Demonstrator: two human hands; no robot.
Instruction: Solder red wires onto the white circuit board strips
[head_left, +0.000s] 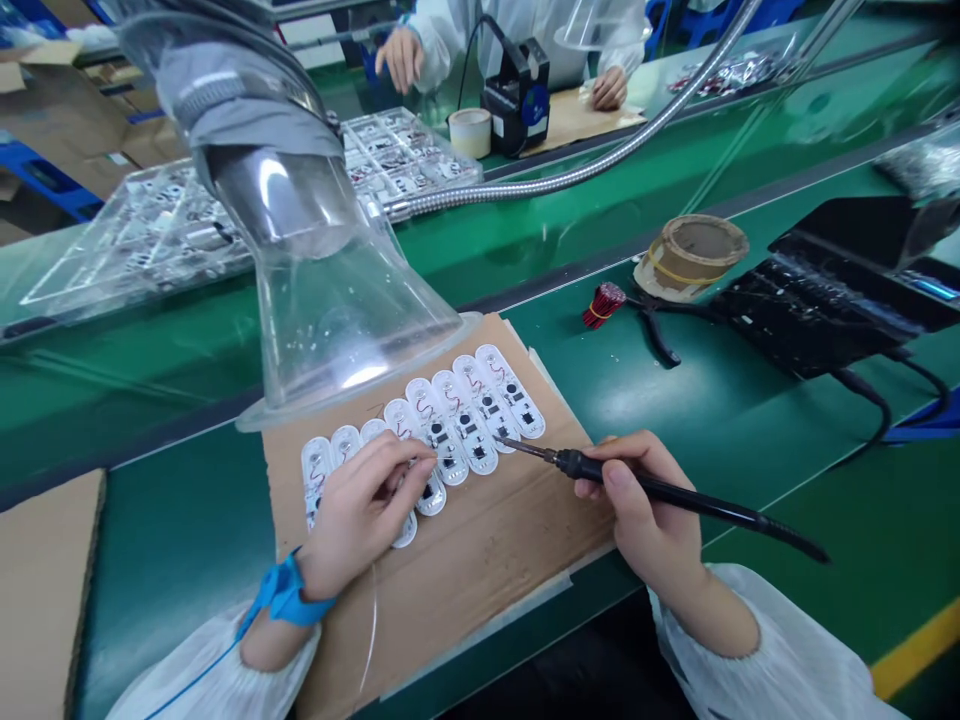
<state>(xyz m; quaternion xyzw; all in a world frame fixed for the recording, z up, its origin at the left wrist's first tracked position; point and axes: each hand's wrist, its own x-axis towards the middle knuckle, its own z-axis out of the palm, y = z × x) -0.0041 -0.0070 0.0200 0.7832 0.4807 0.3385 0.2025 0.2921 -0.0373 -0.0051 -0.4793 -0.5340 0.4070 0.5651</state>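
Observation:
A row of several white oblong circuit boards [457, 415] lies on a brown cardboard sheet [487, 560]. My left hand [360, 510] rests on the left boards, its fingers pinched on a thin solder wire [371, 630] that trails toward me. My right hand [649, 510] grips a black soldering iron [675, 492] like a pen. The iron's tip touches a board near the middle of the row, just right of my left fingertips. A blue wrist strap [289, 595] circles my left wrist.
A clear fume hood [330, 260] on a metal hose hangs over the boards. Right: red-handled pliers [637, 315], a tape roll [694, 255], a black soldering station [832, 285]. Trays of parts [172, 230] lie behind. Another person's hands [401, 55] work across the belt.

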